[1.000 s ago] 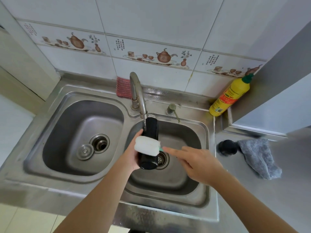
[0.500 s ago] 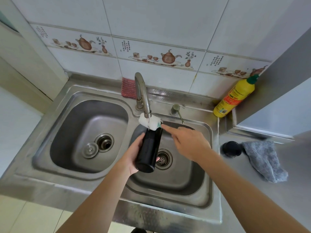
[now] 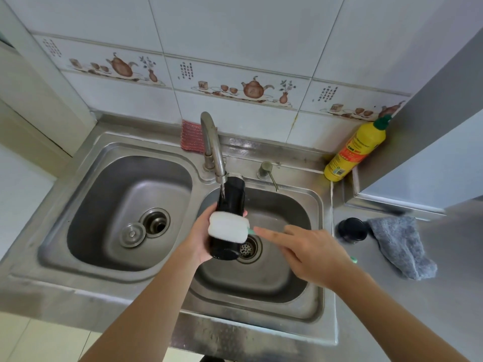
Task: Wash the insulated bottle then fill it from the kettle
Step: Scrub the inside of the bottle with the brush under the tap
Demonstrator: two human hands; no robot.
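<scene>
— Around the work, what?

— At centre frame, a black insulated bottle (image 3: 231, 205), tilted under the faucet (image 3: 212, 145), with a thin stream of water hitting its upper side. Gripped from the left and beneath by the left hand (image 3: 201, 239), fingers curled round the body. Across its lower half, a white sponge brush (image 3: 228, 227), pressed against the bottle; its green handle clasped in the right hand (image 3: 308, 253), forefinger stretched along it, handle tip poking out at the wrist side.

— In the way?

— Sponge head covering part of the bottle; bottle covering part of the right basin's drain (image 3: 249, 248).

— Nearby?

— In the left basin, a loose drain plug (image 3: 132, 234) just beside its own drain. Behind the faucet, a red scrub pad (image 3: 192, 135) leaning on the wall. Right of the faucet, a small tap lever (image 3: 266, 169). At upper right, a yellow detergent bottle (image 3: 355, 150), green-capped, leaning in the corner. At right, a black lid (image 3: 351, 229) touching a crumpled grey cloth (image 3: 400, 244).

— Surface, room?

— A steel double sink (image 3: 198, 176) set in a steel counter (image 3: 418, 296); white wall tiles above, banded with brown teapot pictures.
</scene>
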